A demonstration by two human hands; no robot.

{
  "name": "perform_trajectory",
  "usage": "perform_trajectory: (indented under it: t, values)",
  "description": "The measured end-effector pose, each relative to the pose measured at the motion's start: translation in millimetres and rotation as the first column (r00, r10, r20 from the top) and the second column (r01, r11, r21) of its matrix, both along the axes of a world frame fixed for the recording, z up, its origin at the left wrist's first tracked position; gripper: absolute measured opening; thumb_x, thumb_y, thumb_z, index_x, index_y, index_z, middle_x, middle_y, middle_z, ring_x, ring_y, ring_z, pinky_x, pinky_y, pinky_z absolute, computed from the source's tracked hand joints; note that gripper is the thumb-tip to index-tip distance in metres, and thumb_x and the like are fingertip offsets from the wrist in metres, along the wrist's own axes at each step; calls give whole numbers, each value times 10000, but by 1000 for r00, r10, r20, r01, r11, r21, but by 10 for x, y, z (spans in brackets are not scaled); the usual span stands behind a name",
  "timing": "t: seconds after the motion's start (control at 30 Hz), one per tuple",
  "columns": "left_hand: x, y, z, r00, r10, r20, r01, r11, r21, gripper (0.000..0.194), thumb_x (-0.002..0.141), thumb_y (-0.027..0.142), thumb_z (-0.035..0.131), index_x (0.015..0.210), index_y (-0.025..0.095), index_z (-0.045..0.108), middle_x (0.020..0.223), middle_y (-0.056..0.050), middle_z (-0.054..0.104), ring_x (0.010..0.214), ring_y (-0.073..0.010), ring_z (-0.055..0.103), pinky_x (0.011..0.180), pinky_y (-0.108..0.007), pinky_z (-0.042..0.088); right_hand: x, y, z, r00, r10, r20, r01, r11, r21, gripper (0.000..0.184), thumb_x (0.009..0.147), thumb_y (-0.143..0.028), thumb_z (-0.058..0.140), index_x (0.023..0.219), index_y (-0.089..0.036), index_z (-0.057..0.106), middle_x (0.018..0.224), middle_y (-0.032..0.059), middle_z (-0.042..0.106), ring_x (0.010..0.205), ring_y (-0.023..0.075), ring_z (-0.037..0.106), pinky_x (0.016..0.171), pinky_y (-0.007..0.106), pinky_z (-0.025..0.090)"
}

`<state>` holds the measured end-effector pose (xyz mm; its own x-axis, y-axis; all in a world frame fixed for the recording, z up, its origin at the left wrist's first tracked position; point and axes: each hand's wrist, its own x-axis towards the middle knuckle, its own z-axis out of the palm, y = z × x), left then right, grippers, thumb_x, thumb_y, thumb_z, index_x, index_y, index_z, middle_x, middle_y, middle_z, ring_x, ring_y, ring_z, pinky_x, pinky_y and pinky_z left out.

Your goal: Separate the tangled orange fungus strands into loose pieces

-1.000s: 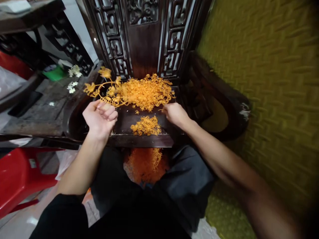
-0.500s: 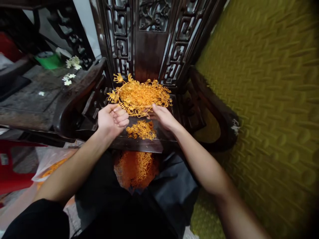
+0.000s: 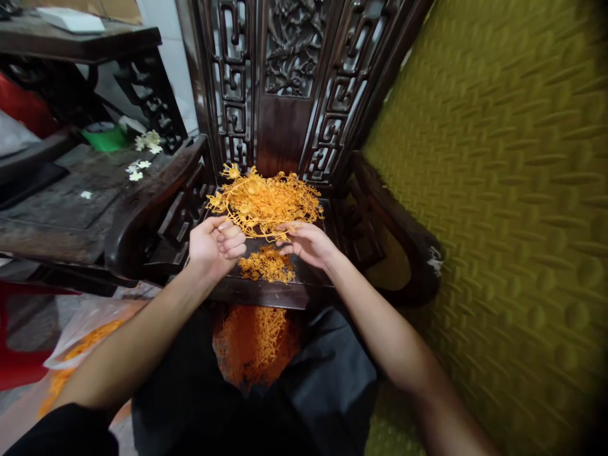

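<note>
A tangled heap of thin orange plastic sprigs (image 3: 270,199) lies on the seat of a dark carved wooden chair (image 3: 266,291). My left hand (image 3: 216,244), fingers curled, grips one long orange sprig that arcs up over the heap. My right hand (image 3: 306,240) pinches the other end of that sprig at the heap's near edge. A smaller pile of orange bits (image 3: 266,266) lies on the seat between my hands. More orange pieces (image 3: 259,342) fill a bag below the seat's front edge, between my knees.
A dark wooden side table (image 3: 71,202) on the left bears small white flowers (image 3: 142,149) and a green dish (image 3: 107,136). A yellow-green textured mat (image 3: 498,190) fills the right. A clear bag of orange pieces (image 3: 80,335) and something red (image 3: 19,367) lie lower left.
My left hand drew the long sprig in from the left over the heap. My right hand moved left from the heap's right edge and took hold of the sprig. The view shifted.
</note>
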<state>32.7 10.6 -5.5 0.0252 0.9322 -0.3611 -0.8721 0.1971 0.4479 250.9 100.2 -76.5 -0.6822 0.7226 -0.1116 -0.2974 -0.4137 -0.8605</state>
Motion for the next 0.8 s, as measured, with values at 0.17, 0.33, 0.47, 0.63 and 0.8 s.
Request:
perform_trajectory:
  t: [0.17, 0.33, 0.47, 0.63, 0.8]
  values:
    - [26, -19, 71, 1000, 3, -25, -3, 1000, -16, 319, 862, 152, 447, 627, 231, 246, 501, 77, 194, 336, -66, 210, 333, -211, 105, -27, 39, -94, 982, -98, 162, 74, 987, 144, 417, 664, -388, 896, 989, -186, 731, 753, -5, 694, 622, 123, 658, 663, 310, 633]
    - [-114, -130, 244, 985, 157, -72, -156, 988, 6, 323, 834, 182, 486, 628, 236, 243, 492, 84, 169, 315, -72, 212, 334, -210, 94, 336, 260, -277, 702, -461, 543, 133, 834, 536, 320, 719, -404, 816, 871, -135, 732, 629, 12, 661, 612, 168, 658, 715, 348, 580]
    - [-148, -149, 205, 995, -2, -104, -6, 997, -80, 321, 840, 182, 483, 613, 236, 262, 487, 85, 186, 315, -74, 222, 339, -203, 101, 458, 316, -449, 624, -475, 620, 33, 809, 587, 137, 716, -257, 807, 806, -157, 777, 766, 54, 739, 760, 204, 692, 856, 379, 557]
    - [-61, -121, 72, 984, -141, -108, 130, 986, -101, 367, 869, 188, 488, 586, 230, 257, 492, 85, 193, 329, -65, 215, 351, -196, 102, 247, 221, -279, 670, -421, 611, -202, 688, 697, 205, 816, -235, 747, 1008, -213, 815, 1275, 100, 730, 1181, 253, 681, 1080, 400, 488]
    - [10, -61, -16, 967, -231, -110, 219, 969, -116, 384, 902, 199, 477, 579, 223, 271, 509, 90, 202, 355, -55, 173, 347, -192, 114, 81, -106, 320, 740, -605, 293, 47, 481, 875, 382, 986, -477, 553, 732, -226, 686, 804, 57, 712, 757, 205, 670, 756, 355, 544]
